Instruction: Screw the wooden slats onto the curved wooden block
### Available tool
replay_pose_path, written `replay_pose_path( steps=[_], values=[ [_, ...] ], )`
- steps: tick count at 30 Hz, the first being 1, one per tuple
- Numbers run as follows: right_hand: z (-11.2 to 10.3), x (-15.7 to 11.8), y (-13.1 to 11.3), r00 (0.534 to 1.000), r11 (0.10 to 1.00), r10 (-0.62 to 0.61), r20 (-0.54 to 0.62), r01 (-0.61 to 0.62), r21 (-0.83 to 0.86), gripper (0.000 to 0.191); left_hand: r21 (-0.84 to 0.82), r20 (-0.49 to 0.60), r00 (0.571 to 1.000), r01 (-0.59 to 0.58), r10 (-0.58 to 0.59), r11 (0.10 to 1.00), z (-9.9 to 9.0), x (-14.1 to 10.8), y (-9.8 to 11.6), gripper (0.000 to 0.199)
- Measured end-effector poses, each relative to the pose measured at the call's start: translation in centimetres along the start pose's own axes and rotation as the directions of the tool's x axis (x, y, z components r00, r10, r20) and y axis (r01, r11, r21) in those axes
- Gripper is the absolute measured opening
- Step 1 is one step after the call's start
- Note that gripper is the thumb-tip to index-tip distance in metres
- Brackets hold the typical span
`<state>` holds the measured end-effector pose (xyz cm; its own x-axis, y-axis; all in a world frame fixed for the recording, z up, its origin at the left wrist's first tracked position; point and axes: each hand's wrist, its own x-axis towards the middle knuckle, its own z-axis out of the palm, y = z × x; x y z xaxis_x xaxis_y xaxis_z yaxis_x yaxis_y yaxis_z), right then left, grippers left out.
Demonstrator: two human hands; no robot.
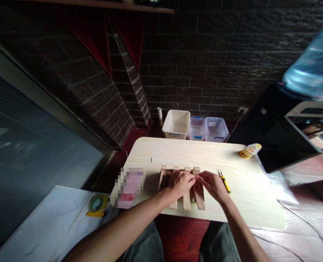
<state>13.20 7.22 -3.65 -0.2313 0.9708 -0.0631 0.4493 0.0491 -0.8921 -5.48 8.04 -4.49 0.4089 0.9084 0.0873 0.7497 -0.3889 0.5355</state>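
Note:
A small wooden slatted piece (186,201) lies near the front edge of the table, its several slats running away from me. My left hand (181,183) rests over its middle slats, fingers pinched together towards the right-hand slat. From the other side my right hand (212,185) meets it, thumb and fingers closed at the upper part of that slat. Whatever is between the fingertips is too small to tell. Just right of my right hand lies a yellow-and-black screwdriver (225,183). A small dark screw-like piece (151,159) is on the table to the upper left.
A pixelated pink item (131,187) is on the left of the table (194,147). A clear container with yellow parts (250,150) stands at the back right. Behind are a cream bin (177,135) and clear plastic boxes (217,136). A tape roll (97,203) lies lower left.

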Motion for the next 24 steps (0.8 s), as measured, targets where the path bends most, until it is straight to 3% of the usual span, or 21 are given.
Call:
replay_pose_path(
  steps=[12, 24],
  values=[
    [-0.3, 0.4, 0.3, 0.998, 0.996, 0.023, 0.054, -0.027, 0.080, 0.035, 0.022, -0.028, 0.998, -0.055, 0.056, 0.998, -0.1, 0.2, 0.4, 0.021],
    [0.0, -0.2, 0.4, 1.000, 0.994, 0.004, -0.012, -0.003, 0.105, 0.039, 0.095, -0.014, 0.999, -0.032, 0.033, 0.995, -0.9, 0.0, 1.0, 0.022]
  ],
)
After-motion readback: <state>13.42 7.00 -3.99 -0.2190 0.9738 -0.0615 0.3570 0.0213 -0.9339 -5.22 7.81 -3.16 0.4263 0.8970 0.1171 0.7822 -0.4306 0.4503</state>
